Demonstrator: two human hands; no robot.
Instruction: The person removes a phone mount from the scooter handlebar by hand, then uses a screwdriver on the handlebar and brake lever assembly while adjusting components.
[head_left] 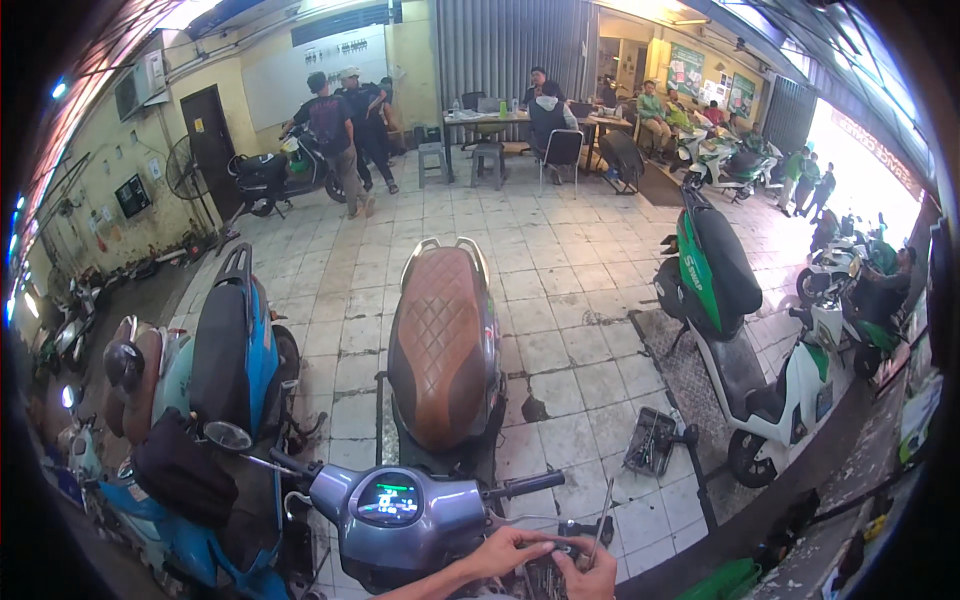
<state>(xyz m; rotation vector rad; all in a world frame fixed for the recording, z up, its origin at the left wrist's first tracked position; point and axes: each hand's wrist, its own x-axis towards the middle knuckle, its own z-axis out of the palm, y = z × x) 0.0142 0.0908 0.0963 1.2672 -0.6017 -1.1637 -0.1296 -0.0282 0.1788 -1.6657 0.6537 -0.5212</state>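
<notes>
My left hand (505,552) reaches in from the lower edge, its fingertips pinched together against those of my right hand. Between them is a small dark piece, too small to make out. My right hand (590,574) also grips a screwdriver (606,510), whose long thin shaft points up. Just left of both hands is the purple-grey handlebar cover (455,522) of a scooter with a lit display (388,498). Its black right grip (525,486) lies beyond my fingers. Under my hands, small metal parts (543,578) show partly.
The scooter's brown quilted seat (440,340) extends ahead. A dark tool tray (652,442) sits on the tiles at right. A blue scooter (258,345) stands left, a green-white one (725,290) right. People sit and stand around a desk (490,117) at the back.
</notes>
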